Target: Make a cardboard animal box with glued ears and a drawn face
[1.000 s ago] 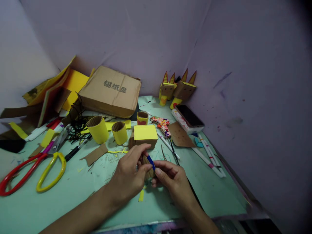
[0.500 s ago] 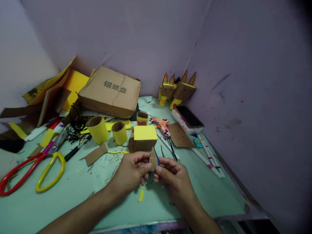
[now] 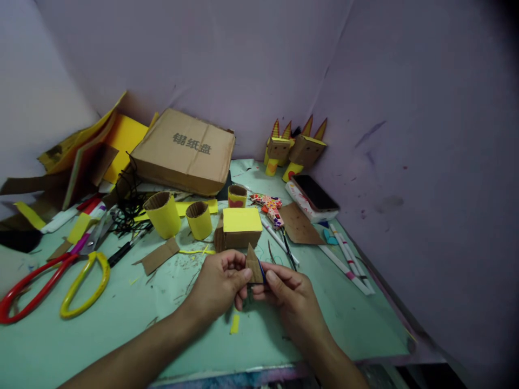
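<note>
Between my two hands, above the green tabletop [image 3: 170, 335], is a small pointed piece of cardboard [image 3: 254, 268] with a blue edge on its right side. My left hand [image 3: 224, 281] pinches it from the left, thumb on its face. At its right edge, the thumb and fingers of my right hand [image 3: 286, 286] are closed on it. Just beyond the fingertips sits a cardboard box with a yellow top [image 3: 242, 220]. Two yellow cardboard tubes [image 3: 162, 217] stand to its left, and a shorter tube with a red spot [image 3: 237, 197] is behind it.
Scissors [image 3: 87, 259] with red and yellow handles lie at left, by a tangle of black cord [image 3: 127, 210]. A large cardboard box [image 3: 182, 154] leans at the back. Rightward are a patterned glue gun [image 3: 271, 208], a phone [image 3: 315, 193], markers [image 3: 348, 254] and horned cardboard figures [image 3: 306, 148].
The pointed cardboard piece has turned slightly between my fingers, showing more of its face, and its tip has shifted left. My right thumb has moved a little up and right.
</note>
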Demonstrator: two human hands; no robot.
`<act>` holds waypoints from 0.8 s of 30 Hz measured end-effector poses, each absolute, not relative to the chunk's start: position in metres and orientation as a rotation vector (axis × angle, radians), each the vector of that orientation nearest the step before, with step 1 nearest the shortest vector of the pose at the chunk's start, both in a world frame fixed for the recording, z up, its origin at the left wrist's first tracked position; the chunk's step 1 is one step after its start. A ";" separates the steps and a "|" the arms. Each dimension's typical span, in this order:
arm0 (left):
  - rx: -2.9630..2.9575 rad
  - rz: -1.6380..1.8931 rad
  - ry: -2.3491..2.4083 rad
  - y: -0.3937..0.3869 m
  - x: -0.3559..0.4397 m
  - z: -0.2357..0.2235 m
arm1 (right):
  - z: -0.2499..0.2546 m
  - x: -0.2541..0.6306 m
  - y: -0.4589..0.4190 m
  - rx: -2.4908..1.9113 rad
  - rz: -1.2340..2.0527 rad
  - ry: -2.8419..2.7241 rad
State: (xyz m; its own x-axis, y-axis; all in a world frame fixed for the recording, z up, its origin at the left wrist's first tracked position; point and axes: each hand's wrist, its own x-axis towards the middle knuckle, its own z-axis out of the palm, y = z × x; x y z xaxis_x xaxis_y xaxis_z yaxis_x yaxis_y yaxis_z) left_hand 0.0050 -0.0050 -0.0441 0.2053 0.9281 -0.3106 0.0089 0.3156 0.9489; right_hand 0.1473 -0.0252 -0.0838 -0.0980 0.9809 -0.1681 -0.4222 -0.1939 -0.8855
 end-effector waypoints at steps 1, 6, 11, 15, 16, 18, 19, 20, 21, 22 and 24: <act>1.046 0.840 1.180 -0.005 0.004 -0.045 | -0.084 0.147 -0.025 -0.961 1.583 -0.790; 1.025 0.871 1.189 -0.004 0.002 -0.045 | -0.086 0.148 -0.024 -1.029 1.548 -0.744; 1.018 0.879 1.186 -0.004 0.002 -0.044 | -0.084 0.146 -0.024 -1.112 1.541 -0.735; 1.039 0.880 1.212 -0.005 0.004 -0.046 | -0.080 0.145 -0.024 -1.124 1.555 -0.694; 1.042 0.876 1.215 -0.006 0.004 -0.047 | -0.079 0.145 -0.024 -1.124 1.560 -0.682; 1.043 0.875 1.208 -0.007 0.005 -0.048 | -0.078 0.145 -0.023 -1.112 1.567 -0.661; 1.040 0.882 1.201 -0.008 0.006 -0.048 | -0.078 0.145 -0.023 -1.107 1.568 -0.654; 1.037 0.892 1.192 -0.008 0.007 -0.048 | -0.077 0.145 -0.023 -1.104 1.569 -0.649; 1.033 0.903 1.183 -0.009 0.008 -0.048 | -0.077 0.145 -0.023 -1.102 1.571 -0.644; 1.027 0.915 1.173 -0.009 0.008 -0.049 | -0.077 0.145 -0.023 -1.100 1.575 -0.638; 1.014 0.941 1.166 -0.009 0.009 -0.050 | -0.077 0.145 -0.023 -1.090 1.589 -0.627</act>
State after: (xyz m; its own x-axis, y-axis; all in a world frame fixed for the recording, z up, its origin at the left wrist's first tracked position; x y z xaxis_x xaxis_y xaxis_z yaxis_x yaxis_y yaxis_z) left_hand 0.0093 -0.0089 -0.0496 0.1521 0.9519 -0.2661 -0.0590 0.2775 0.9589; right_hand 0.1453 -0.0231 -0.0769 -0.0229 0.9438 -0.3297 -0.4645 -0.3020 -0.8325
